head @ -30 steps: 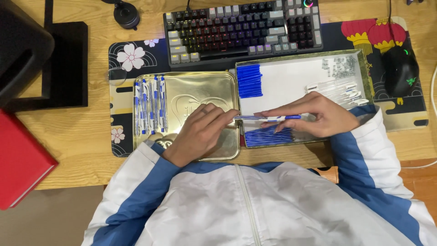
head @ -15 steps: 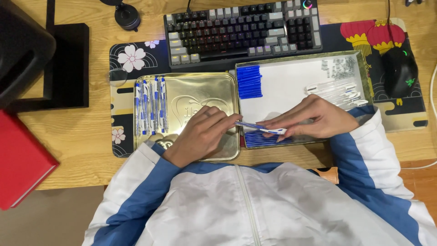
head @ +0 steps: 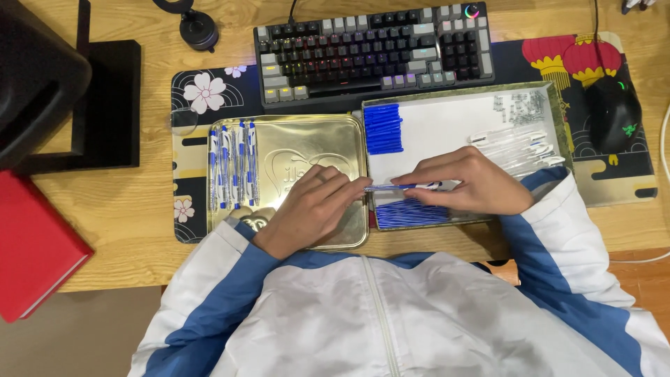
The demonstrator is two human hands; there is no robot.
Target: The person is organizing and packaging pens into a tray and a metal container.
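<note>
My left hand (head: 314, 208) and my right hand (head: 469, 183) both grip one blue-and-white pen (head: 406, 186), held level over the seam between two trays. The left fingers pinch its left end, the right fingers its right end. Under my left hand lies a gold tin lid (head: 301, 148) with several finished pens (head: 233, 166) lined up at its left. The right tin tray (head: 447, 126) holds a white sheet with blue caps (head: 383, 128) at its top left, blue refills (head: 410, 213) near its front edge, clear pen barrels (head: 518, 146) and small springs (head: 520, 107) at the right.
A dark keyboard (head: 370, 50) sits behind the trays on a patterned desk mat (head: 209, 91). A black mouse (head: 613, 112) lies at the right, a red book (head: 31, 244) at the left edge, and a black monitor stand (head: 91, 105) at the back left.
The pen has slid slightly between my hands and both hands have closed in on it; my right hand shifted a little to the left. The trays have not moved.
</note>
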